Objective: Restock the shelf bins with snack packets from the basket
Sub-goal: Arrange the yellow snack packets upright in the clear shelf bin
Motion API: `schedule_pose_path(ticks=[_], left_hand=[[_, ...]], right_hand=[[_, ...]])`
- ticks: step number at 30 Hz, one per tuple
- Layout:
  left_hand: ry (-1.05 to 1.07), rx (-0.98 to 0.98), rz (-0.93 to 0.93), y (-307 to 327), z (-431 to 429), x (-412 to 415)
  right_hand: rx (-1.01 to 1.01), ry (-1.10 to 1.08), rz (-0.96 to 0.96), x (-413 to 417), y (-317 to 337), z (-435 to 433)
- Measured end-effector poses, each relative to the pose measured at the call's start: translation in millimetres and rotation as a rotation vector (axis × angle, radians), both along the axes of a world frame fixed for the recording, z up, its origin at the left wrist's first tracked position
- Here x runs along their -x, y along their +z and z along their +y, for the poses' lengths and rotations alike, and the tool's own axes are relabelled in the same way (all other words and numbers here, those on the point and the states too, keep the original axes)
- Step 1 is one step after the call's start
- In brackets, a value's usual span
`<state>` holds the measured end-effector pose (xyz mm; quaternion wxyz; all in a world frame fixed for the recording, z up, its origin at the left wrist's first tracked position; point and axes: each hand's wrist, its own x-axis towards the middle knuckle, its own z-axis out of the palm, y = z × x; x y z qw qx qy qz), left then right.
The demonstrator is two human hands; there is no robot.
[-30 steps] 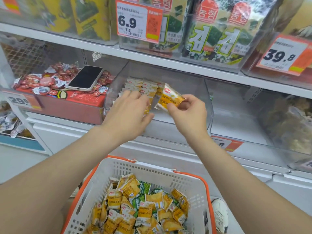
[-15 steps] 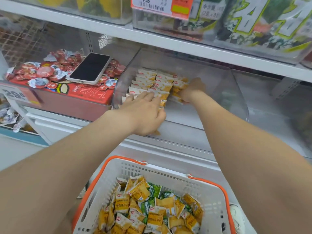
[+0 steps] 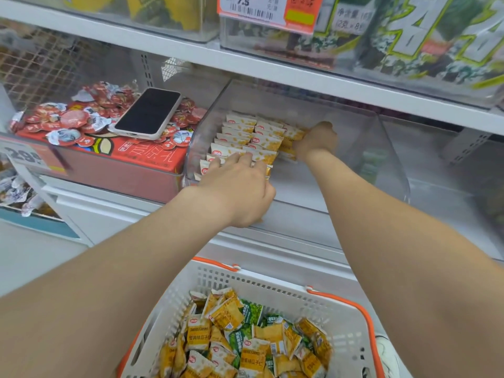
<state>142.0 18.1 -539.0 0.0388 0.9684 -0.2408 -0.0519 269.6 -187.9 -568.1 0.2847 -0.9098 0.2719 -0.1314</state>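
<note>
A clear shelf bin [image 3: 368,159] holds neat rows of yellow-and-white snack packets [image 3: 245,132] along its left side. My left hand [image 3: 240,186] rests flat on the front rows, fingers stretched over the packets. Deeper in the bin, my right hand [image 3: 316,140] is curled around a yellow snack packet [image 3: 289,143] at the right end of the rows; its fingertips are hidden. Below, a white basket with an orange rim [image 3: 272,279] holds several loose yellow and green packets [image 3: 245,336].
A phone [image 3: 148,113] lies on red jelly cups in the red box [image 3: 122,170] to the left of the bin. The shelf above carries seaweed packs and an orange price tag [image 3: 267,9]. The bin's right half is bare.
My right hand has carried the yellow packet from the bin's front to the right end of the rows. My left hand has stayed on the front rows. The view has tilted down.
</note>
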Motion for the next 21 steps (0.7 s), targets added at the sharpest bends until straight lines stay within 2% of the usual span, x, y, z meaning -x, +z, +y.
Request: schedule_pose_path(ticks=[4, 7, 9, 14, 16, 18, 21], left_hand=[[0.002, 0.009, -0.05, 3.8, 0.8, 7.3], [-0.002, 0.046, -0.132, 4.9, 2.8, 13.1], [-0.014, 0.08, -0.191, 5.4, 3.0, 18.7], [-0.07, 0.273, -0.354, 12.1, -0.8, 43.1], [-0.098, 0.343, -0.407, 15.8, -1.5, 56.5], [-0.063, 0.356, -0.314, 13.4, -0.9, 70.4], [-0.063, 0.201, -0.061, -9.8, -1.5, 92.3]], right_hand=[[0.027, 0.097, 0.22, 17.1, 7.3, 1.0], [0.005, 0.173, 0.247, 40.8, 20.8, 1.4], [0.097, 0.261, 0.17, 64.7, 31.5, 3.0], [0.281, 0.482, -0.245, 147.9, 44.9, 13.9], [0.342, 0.598, -0.317, 189.2, 48.6, 22.3], [0.405, 0.685, -0.251, 227.1, 45.4, 26.8], [0.495, 0.842, 0.079, 263.7, 22.2, 24.4]])
